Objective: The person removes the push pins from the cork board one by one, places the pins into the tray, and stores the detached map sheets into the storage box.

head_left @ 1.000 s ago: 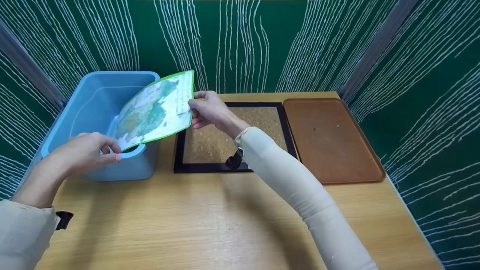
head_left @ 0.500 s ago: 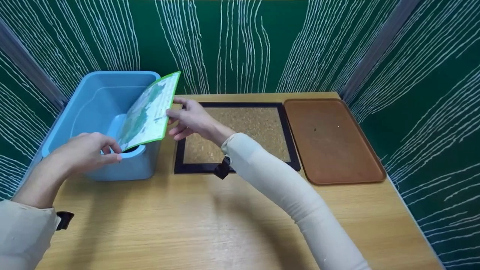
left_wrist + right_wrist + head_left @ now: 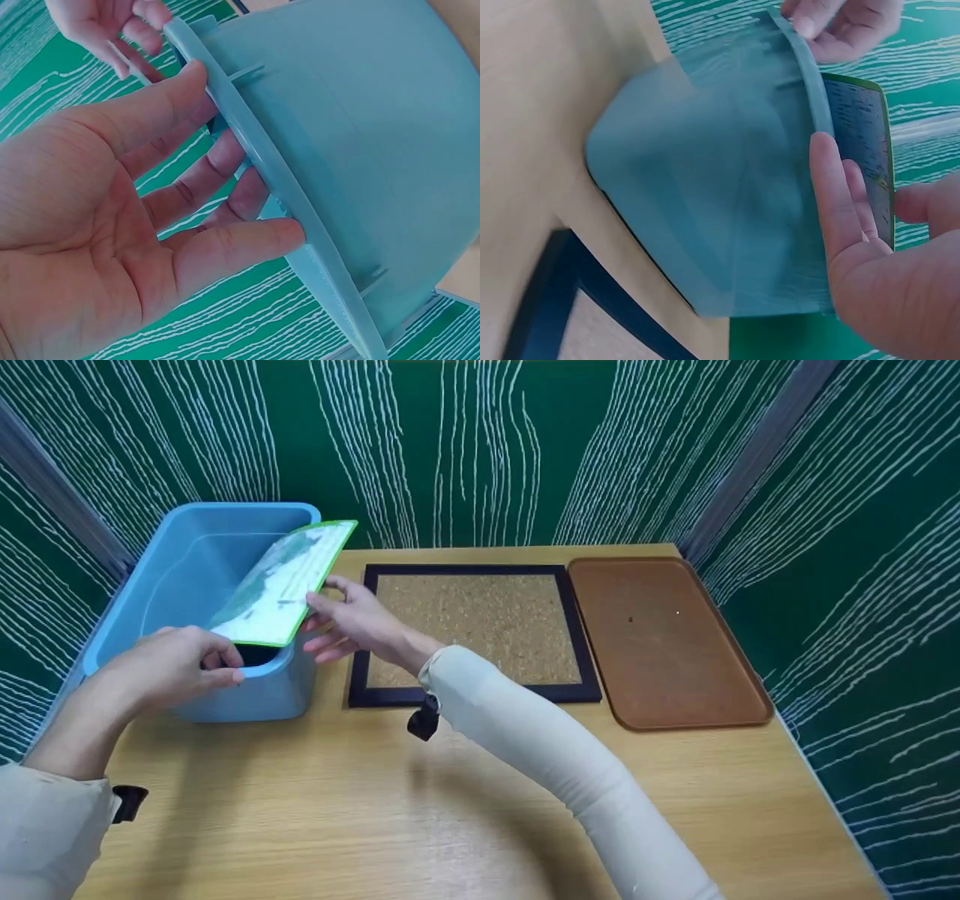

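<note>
A thin flexible map (image 3: 281, 585) with a bright green edge tilts over the right side of a blue plastic bin (image 3: 247, 701), its left part down inside. My right hand (image 3: 356, 622) pinches the map's right edge between thumb and fingers, beside the bin's outer wall. In the right wrist view, some fingers of that hand touch or nearly touch the rim. My left hand (image 3: 172, 664) grips the bin's front rim, fingers curled over to the inside and thumb outside, as the left wrist view shows. Something dark shows inside the bin below the map; its kind cannot be told.
A black-framed cork board (image 3: 480, 622) lies flat on the wooden table (image 3: 390, 810), right of the bin. Beside it lies a brown tray (image 3: 667, 645). Green walls with white lines (image 3: 487, 450) enclose the back and sides.
My right hand has moved left and down toward the bin. The map has gone with it, tipping lower and further into the bin. My left hand has stayed on the rim.
</note>
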Tool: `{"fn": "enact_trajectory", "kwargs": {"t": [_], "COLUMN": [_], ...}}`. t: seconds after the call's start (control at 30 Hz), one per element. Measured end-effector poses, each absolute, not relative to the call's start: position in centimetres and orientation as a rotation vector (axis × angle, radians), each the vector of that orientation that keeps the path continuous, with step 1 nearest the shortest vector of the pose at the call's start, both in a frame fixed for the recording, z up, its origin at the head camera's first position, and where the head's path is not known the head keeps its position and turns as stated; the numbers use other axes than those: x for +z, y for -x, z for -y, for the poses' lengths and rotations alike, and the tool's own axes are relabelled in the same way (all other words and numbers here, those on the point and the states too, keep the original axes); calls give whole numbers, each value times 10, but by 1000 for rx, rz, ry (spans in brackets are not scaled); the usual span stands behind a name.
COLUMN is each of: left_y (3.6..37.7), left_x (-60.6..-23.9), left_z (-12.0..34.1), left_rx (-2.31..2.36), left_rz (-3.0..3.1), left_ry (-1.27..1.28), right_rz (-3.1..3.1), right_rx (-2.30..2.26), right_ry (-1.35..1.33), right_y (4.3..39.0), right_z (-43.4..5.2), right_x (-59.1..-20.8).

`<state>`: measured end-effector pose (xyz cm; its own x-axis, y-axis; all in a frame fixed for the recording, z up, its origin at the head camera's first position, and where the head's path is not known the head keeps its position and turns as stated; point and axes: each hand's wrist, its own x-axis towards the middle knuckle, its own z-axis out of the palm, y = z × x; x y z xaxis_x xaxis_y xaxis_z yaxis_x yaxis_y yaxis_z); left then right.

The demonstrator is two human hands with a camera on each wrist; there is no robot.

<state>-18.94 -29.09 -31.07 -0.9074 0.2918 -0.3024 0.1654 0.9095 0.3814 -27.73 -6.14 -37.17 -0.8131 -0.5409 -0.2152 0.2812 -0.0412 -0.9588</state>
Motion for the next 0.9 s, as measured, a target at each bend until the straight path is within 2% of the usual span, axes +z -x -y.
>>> {"fn": "enact_trajectory", "kwargs": {"t": [0.9], "left_y": [190], "left_x": [-314], "left_z": [292], "left_rx": [489], "left_rz": [-2735], "left_ry": [-332], "right_rz": [-1604], "right_rx": [-1873], "right_ry": [396], "right_y": [274], "right_z": [53], "right_x": [-381]}}
